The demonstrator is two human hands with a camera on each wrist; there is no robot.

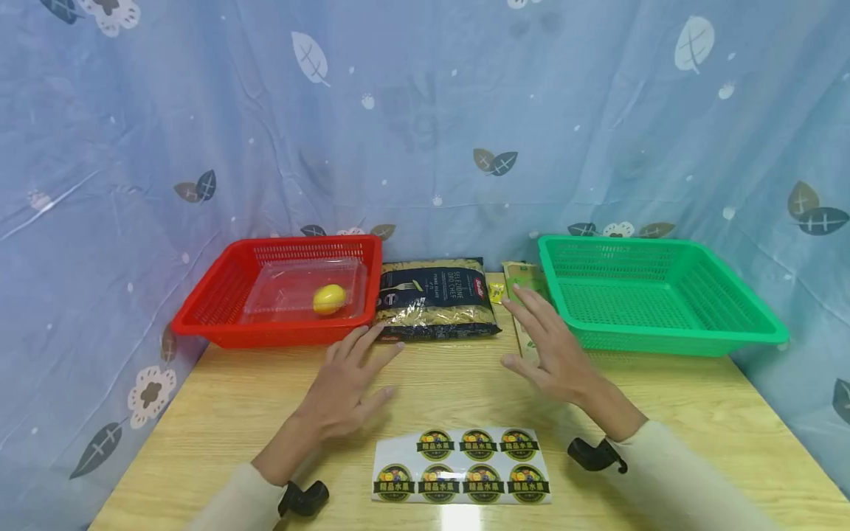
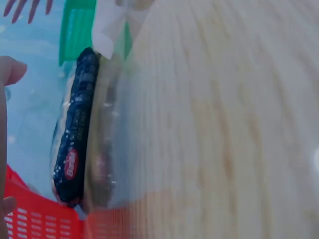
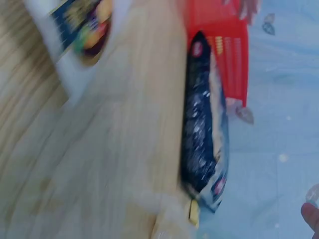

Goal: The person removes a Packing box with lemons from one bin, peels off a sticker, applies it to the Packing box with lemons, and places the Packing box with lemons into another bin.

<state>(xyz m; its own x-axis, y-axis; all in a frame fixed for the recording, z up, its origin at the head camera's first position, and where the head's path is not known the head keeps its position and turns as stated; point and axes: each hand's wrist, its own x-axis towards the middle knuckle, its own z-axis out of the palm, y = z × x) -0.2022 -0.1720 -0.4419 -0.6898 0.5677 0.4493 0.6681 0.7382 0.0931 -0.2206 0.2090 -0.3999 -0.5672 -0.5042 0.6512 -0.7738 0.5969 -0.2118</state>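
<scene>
My left hand (image 1: pixel 345 387) hovers over the table in front of the red basket (image 1: pixel 275 335), fingers spread and holding nothing. The right hand (image 1: pixel 554 350), also spread and holding nothing, is left of the green basket (image 1: pixel 671 339). Between the baskets lies a dark-labelled bag of penne pasta (image 1: pixel 434 299). A small yellow packet (image 1: pixel 496 293) and a flat green-and-tan package (image 1: pixel 527 276), partly hidden by the right hand, are beside it. Inside the red basket is a clear plastic container (image 1: pixel 285 291) with a yellow lemon-like fruit (image 1: pixel 329 299) in or on it.
A white sheet of round fruit stickers (image 1: pixel 398 450) lies near the front of the wooden table (image 1: pixel 259 383). A blue leaf-patterned curtain (image 1: pixel 425 110) hangs behind and at both sides. Black wrist straps with cameras (image 1: pixel 304 499) sit on both wrists.
</scene>
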